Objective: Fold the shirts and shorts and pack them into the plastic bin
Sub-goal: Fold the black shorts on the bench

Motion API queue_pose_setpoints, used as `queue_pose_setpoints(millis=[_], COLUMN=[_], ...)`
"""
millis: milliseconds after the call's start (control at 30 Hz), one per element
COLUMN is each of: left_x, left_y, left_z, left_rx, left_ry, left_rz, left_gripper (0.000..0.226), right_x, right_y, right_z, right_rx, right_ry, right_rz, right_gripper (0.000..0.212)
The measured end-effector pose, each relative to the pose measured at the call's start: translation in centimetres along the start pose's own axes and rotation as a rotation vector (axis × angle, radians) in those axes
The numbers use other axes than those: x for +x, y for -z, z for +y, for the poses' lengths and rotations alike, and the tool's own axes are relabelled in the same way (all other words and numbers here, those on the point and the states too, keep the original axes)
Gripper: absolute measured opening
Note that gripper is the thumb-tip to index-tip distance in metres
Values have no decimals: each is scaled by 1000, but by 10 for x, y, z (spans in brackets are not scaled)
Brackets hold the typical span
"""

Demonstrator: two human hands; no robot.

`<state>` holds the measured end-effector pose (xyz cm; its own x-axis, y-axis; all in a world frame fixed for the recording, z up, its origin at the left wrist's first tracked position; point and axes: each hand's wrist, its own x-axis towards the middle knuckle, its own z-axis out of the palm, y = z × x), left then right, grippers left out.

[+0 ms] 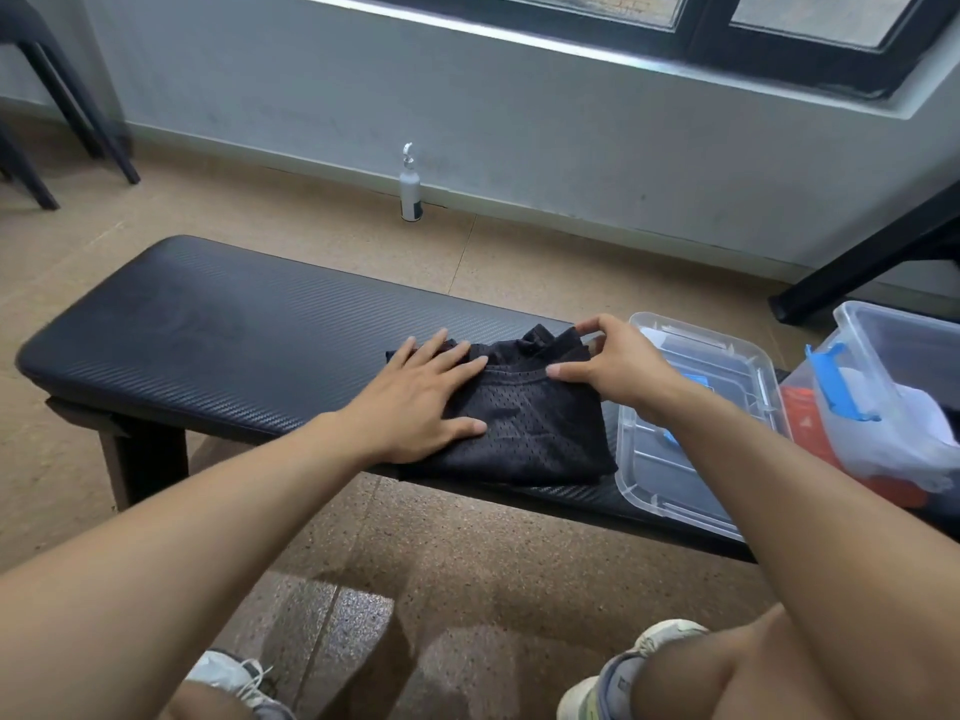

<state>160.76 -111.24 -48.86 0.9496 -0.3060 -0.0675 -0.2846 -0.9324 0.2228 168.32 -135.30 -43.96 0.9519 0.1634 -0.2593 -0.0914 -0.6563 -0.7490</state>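
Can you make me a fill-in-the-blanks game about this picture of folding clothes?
1. The folded black mesh garment lies on a padded black ____.
2. The left hand presses ____ on the garment.
3. The clear lid lies on the garment's ____ side.
4. The white bottle stands on the ____ by the wall.

Missing words: bench, flat, right, floor.

The folded mesh shorts (524, 423) are black with tiny holes. The padded bench (218, 335) is black. The see-through plastic bin (883, 387) has a blue clip (834, 381).
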Motion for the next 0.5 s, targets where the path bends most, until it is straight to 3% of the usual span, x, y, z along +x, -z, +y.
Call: queue_pose_setpoints(millis=[167, 500], left_x=[10, 18], left_y=[1, -6], left_z=[12, 13], left_rx=[84, 0], left_ry=[-23, -92], left_rz=[-52, -70], left_gripper=[83, 88], right_x=[-6, -9], right_y=[-2, -7], right_z=[-6, -8], right_rx=[-86, 87], right_ry=[85, 98], right_rz=[7, 72], right_gripper=[55, 48])
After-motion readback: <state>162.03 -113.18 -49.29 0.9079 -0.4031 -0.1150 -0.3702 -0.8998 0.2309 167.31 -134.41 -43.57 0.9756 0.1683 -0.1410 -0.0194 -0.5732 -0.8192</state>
